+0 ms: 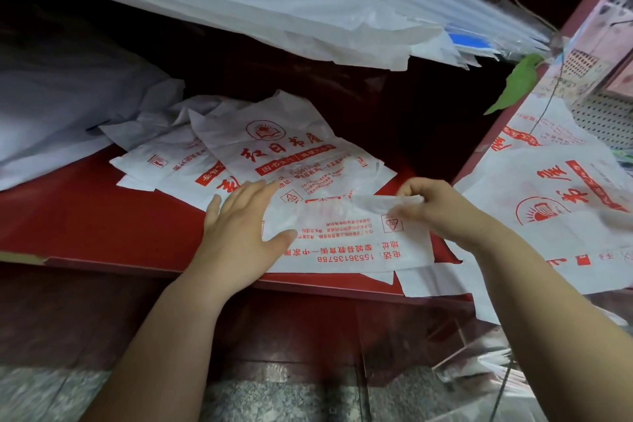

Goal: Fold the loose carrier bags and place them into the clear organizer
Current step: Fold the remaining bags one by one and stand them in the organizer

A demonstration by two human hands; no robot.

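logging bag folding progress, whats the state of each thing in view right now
front bag: flat on the red shelf, partly folded, top edge turned over
left hand: fingers straight, pressing the front bag's left side
right hand: pinching the front bag's turned-over edge
bags behind: loose, unfolded, overlapping in a pile
bags at right: spread out, unfolded

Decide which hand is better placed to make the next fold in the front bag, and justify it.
Probably the right. The right hand pinches the lifted edge of the front bag, so it can carry it over; the left hand lies flat on it, pinning it to the red shelf.
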